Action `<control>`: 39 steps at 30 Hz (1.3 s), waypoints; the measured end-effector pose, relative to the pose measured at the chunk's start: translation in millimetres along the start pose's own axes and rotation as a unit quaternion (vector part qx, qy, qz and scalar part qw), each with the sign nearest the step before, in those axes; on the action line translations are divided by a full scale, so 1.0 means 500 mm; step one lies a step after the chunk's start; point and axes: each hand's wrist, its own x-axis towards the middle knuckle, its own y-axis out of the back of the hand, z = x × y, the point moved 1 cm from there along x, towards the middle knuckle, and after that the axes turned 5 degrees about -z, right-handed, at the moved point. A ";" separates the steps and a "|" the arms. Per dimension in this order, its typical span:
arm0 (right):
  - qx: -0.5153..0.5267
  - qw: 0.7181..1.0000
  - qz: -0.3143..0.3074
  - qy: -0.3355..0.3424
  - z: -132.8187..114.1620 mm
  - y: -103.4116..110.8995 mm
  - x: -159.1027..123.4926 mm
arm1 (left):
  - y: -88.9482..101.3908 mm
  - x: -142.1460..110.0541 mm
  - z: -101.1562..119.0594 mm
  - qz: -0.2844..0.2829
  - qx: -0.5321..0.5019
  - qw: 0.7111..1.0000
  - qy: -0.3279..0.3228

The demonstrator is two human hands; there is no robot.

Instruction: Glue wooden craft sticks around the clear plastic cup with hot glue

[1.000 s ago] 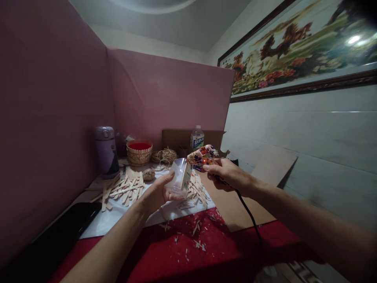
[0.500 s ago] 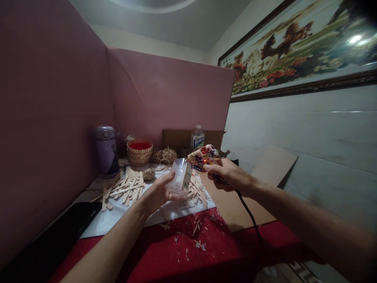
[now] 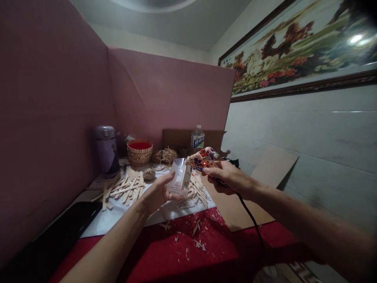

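Observation:
My left hand (image 3: 163,190) is closed round a clear plastic container (image 3: 178,179), tilted, with a printed label on its right side. In my right hand (image 3: 226,177) is a flower-patterned glue gun (image 3: 202,158) with a small red light and a black cord (image 3: 250,214) trailing down. The gun's nozzle points left, at the container's upper right edge; whether it touches I cannot tell. Beneath and behind the container lie thin wooden sticks (image 3: 198,191) on a white sheet (image 3: 97,226).
At the left are a purple flask (image 3: 107,151), a pile of wooden sticks (image 3: 126,190) and a carved-look pot (image 3: 140,155). Twine balls (image 3: 166,155), a small twine ball (image 3: 149,174) and a bottle (image 3: 197,139) stand behind. Cardboard (image 3: 238,214) lies right; scraps litter the red cloth (image 3: 188,259).
The glue gun has shifted slightly down and to the left along the container's upper edge. My left hand and the container have hardly moved.

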 end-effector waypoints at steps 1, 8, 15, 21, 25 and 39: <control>0.001 1.000 0.000 0.000 0.001 0.000 0.000 | 0.000 0.000 0.000 0.000 -0.001 1.000 -0.002; -0.022 1.000 -0.003 -0.015 -0.008 -0.009 -0.009 | 0.003 0.002 -0.001 -0.013 -0.004 1.000 -0.005; -0.030 0.999 -0.008 -0.012 -0.003 -0.008 -0.013 | -0.001 0.000 0.001 -0.012 -0.002 1.000 -0.004; -0.044 0.999 -0.002 -0.027 -0.014 -0.019 -0.019 | -0.002 0.000 0.002 -0.004 0.001 1.000 0.001; -0.053 0.998 0.013 -0.024 -0.027 -0.032 -0.027 | -0.004 -0.002 0.003 -0.003 -0.004 1.000 0.005; -0.044 0.999 0.017 -0.020 -0.011 -0.020 -0.017 | 0.003 0.001 -0.002 0.002 0.004 1.000 0.003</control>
